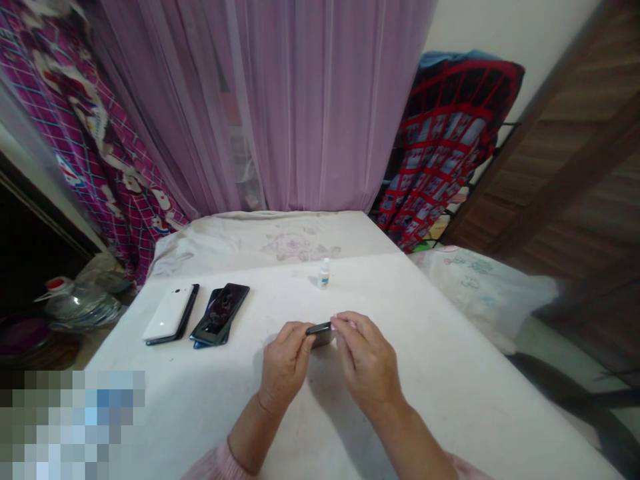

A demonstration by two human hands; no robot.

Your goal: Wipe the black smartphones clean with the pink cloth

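Observation:
Between my two hands, a dark smartphone point(320, 329) stands on edge just above the white-covered table, its narrow side facing up. My left hand point(285, 363) grips its left end with thumb and fingers. My right hand point(369, 357) pinches the right end, with the fingertips at the upper corner. Most of the phone's faces are hidden by the viewing angle and my fingers. Beyond my hands a small white bottle point(324, 274) with a blue-marked label stands upright on the cloth.
Left on the table lie a white phone point(170, 312) over a dark one and a black phone point(223, 312) crossed over a blue one. A purple curtain point(310, 100) hangs behind the table. A clear water jug point(83, 303) stands at left, a white plastic bag point(480, 287) at right.

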